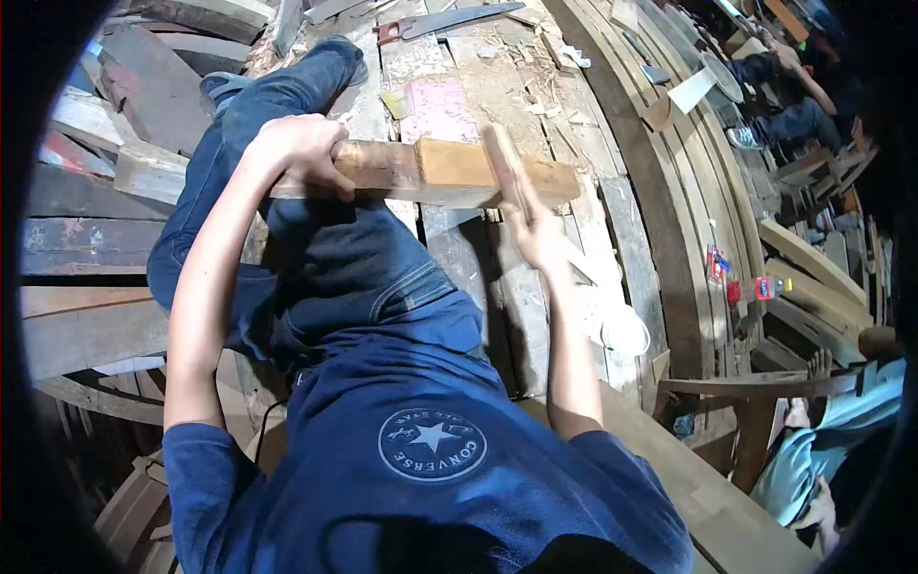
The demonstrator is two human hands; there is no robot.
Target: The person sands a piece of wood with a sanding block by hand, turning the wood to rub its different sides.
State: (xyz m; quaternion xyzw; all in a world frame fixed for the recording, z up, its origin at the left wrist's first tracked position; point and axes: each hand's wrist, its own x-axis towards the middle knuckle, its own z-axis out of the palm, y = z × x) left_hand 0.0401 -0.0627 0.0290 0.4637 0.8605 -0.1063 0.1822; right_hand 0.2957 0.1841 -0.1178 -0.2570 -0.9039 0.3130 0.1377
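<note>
A thick wooden block [449, 165] lies crosswise in front of my legs, dark brown on the left and freshly pale towards the right. My left hand [298, 151] is closed around its left end, thumb on the near side. In my right hand [535, 234] is a narrow wooden strip [500, 158], slanting over the right part of the block. Motion smears this hand a little, and the strip's lower end is hidden in the fingers. Whether the strip touches the block I cannot tell.
A handsaw [449, 21] lies on the planks [516, 86] beyond, among shavings and a pink patch. Long timber beams [650, 191] run along the right. A white round object [624, 331] sits by my right forearm. Other people [813, 105] sit at the right edge.
</note>
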